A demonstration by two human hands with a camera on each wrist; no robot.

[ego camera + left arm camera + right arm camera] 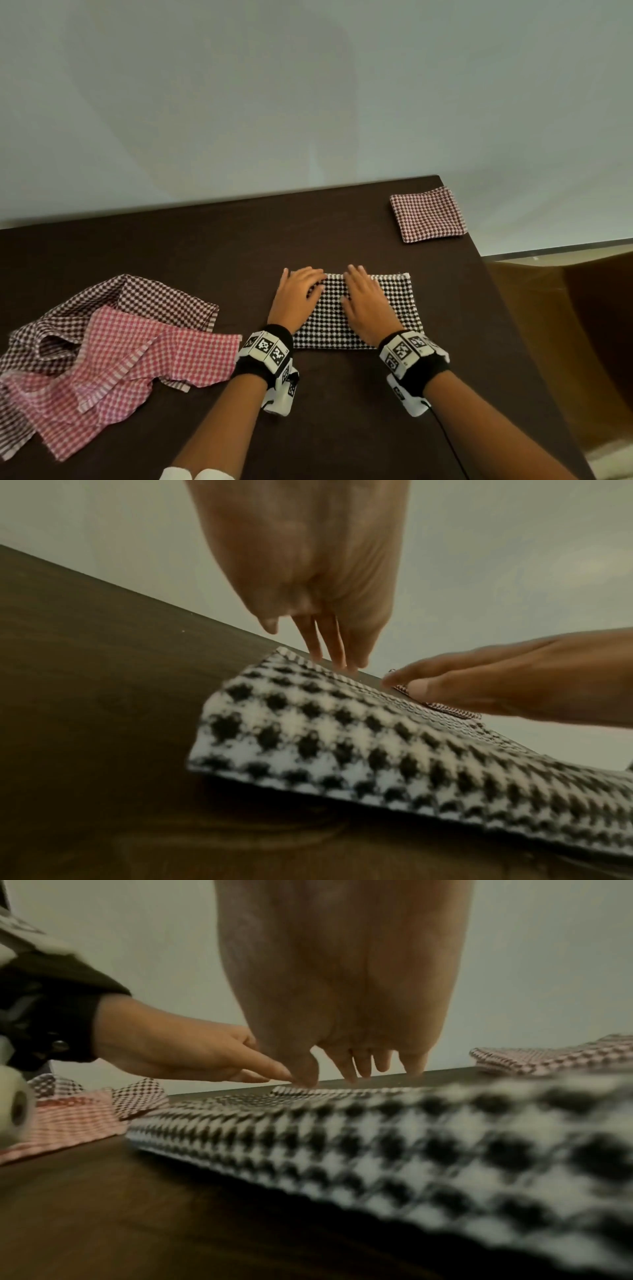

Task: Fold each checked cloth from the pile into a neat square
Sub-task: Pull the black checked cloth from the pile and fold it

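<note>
Blurred black-and-white cloth (428, 1150) beneath fingers (346, 1066)

a dark brown table (260, 240) carries everything. a black-and-white checked cloth (397, 301), folded to a flat rectangle, lies near its middle. at the left lies a loose pile: a pink checked cloth (144, 359) partly over a dark brown checked cloth (154, 294), both rumpled. at the far right corner a folded reddish checked square (428, 214) lies right at the table's edge, well apart from the rest.
</note>
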